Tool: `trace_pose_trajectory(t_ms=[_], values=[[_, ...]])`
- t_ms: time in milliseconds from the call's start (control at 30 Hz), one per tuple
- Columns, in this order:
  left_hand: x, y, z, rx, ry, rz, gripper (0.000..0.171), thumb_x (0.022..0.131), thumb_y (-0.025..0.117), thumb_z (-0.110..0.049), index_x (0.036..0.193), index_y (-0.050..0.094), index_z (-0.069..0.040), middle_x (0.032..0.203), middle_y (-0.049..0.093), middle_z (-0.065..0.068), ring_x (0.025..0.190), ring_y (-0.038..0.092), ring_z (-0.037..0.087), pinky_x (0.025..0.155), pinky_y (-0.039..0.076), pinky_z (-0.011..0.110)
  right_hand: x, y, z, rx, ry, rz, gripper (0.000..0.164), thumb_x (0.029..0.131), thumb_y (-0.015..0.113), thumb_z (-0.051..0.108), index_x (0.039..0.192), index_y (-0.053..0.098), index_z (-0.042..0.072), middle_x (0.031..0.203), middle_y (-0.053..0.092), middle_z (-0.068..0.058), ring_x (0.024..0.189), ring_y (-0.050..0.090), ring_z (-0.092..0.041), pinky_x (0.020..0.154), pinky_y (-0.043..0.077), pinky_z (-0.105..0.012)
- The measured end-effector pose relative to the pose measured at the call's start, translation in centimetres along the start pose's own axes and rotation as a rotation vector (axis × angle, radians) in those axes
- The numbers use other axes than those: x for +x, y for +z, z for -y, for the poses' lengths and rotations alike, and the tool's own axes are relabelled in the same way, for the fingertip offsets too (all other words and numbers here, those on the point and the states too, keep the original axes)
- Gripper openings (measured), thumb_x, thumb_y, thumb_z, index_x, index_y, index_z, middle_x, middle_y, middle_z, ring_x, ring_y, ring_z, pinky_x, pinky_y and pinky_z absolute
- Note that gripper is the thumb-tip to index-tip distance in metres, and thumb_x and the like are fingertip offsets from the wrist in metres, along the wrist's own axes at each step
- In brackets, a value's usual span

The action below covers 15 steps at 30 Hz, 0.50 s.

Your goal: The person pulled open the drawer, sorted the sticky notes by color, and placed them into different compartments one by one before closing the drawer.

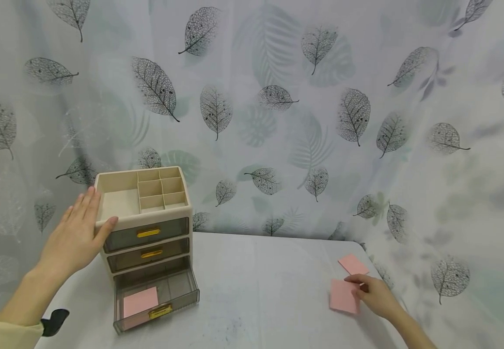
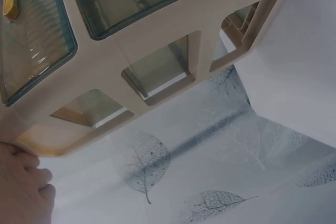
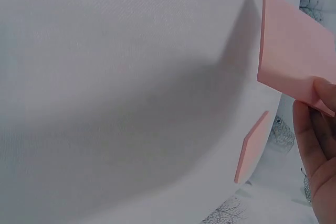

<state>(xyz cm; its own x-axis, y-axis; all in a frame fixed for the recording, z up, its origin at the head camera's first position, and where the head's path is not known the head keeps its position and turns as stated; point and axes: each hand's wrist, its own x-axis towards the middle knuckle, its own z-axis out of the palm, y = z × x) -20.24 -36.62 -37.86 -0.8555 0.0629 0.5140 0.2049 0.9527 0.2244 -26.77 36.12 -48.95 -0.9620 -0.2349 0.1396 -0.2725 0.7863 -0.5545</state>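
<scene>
My left hand (image 1: 75, 232) rests against the left side of a cream drawer organizer (image 1: 153, 217), fingers straight along its top edge and thumb at the front rim. The left wrist view has the organizer's side openings (image 2: 157, 72) beside the fingers. The bottom drawer (image 1: 178, 286) is pulled out, with a pink sticky note pad (image 1: 140, 300) lying inside. At the right, my right hand (image 1: 376, 295) pinches a second pink pad (image 1: 343, 295) by its edge between thumb and fingers. The right wrist view shows this pad (image 3: 296, 51) raised above the table. A third pink pad (image 1: 354, 264) lies just behind.
Two upper drawers (image 1: 149, 254) with gold handles are closed. Dividers split the organizer's top tray (image 1: 121, 201) into compartments. The white tabletop (image 1: 260, 286) stretches between the organizer and the pads. A leaf-print curtain (image 1: 252, 160) hangs behind and along both sides.
</scene>
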Motion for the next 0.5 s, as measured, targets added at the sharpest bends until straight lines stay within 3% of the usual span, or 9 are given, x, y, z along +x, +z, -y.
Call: trace_pose_trajectory(t_ms=[500], values=[[0.0, 0.0, 0.0, 0.000, 0.003, -0.006, 0.079, 0.112, 0.040, -0.042, 0.163, 0.006, 0.007, 0.171, 0.002, 0.028, 0.158, -0.002, 0.045, 0.129, -0.008, 0.050, 1.6, 2.3, 3.3, 0.153, -0.100, -0.130, 0.027, 0.092, 0.074, -0.005, 0.116, 0.077, 0.008, 0.105, 0.076, -0.009, 0.078, 0.068, -0.005, 0.063, 0.056, -0.024]])
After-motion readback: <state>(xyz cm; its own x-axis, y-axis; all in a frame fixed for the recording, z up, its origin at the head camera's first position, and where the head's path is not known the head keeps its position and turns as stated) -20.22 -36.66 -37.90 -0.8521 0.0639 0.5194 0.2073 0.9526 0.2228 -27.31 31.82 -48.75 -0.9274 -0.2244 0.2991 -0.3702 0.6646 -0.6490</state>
